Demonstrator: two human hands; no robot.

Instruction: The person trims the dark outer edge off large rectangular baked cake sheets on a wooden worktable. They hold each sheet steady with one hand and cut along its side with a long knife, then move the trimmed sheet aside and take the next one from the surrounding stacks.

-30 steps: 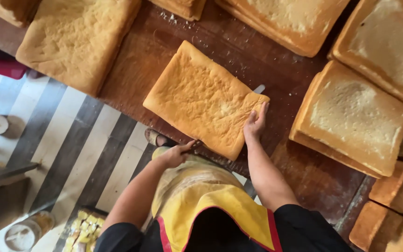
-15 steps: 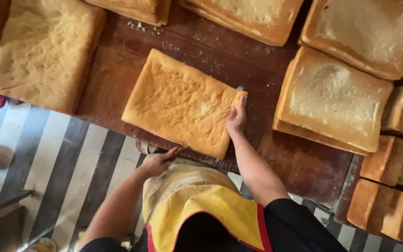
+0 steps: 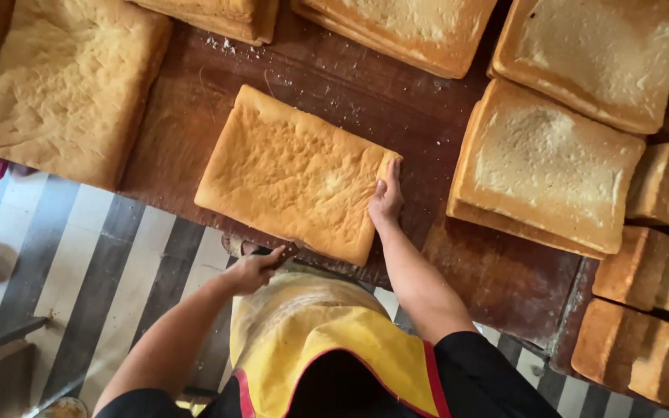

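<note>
Resting right hand [image 3: 386, 197]: open, flat on the right edge of the bread slab [image 3: 294, 172].
Left hand [image 3: 254, 269]: closed round a dark handle, just below the slab's near edge.
Bread slab: golden, rectangular, dimpled crust (lying tilted), on the wooden table [image 3: 195, 108].
Around slab: other loaves [image 3: 553, 166], apart.

The bread slab [image 3: 292, 174] has a matt, dimpled golden crust; the table [image 3: 195, 101] is dark, worn, crumb-dusted wood.
</note>
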